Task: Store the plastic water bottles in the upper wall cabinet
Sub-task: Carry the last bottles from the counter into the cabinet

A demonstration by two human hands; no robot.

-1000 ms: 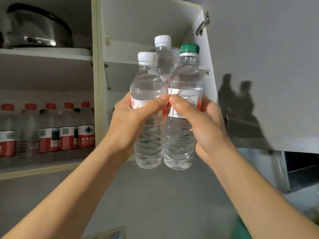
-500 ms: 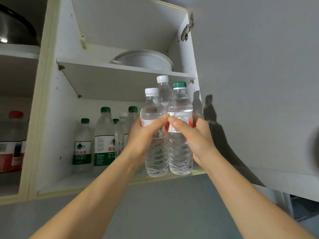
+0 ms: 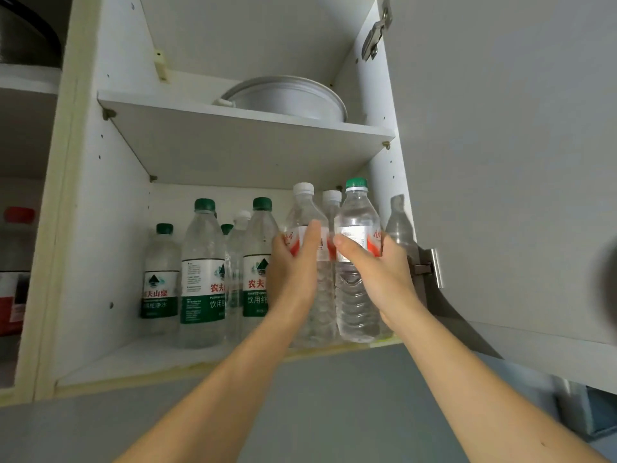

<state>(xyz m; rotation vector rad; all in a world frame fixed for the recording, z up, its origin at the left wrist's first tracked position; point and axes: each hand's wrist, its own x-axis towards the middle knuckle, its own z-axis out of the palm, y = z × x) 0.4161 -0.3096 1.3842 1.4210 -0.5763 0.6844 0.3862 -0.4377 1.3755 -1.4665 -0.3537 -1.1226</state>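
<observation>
Both hands, left (image 3: 293, 275) & right (image 3: 377, 275), clamp three clear plastic bottles (image 3: 355, 262); slide them fwd together, keep bases flat on white cabinet shelf (image 3: 133, 359).

Soft dim light, wide-angle edge distortion.

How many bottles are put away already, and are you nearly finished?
Several green-capped plastic bottles already stand on the white cabinet's lower shelf. The left hand and right hand grip three clear bottles, two white-capped and one green-capped, at the shelf's front edge. Left: push them in and let go.
</observation>
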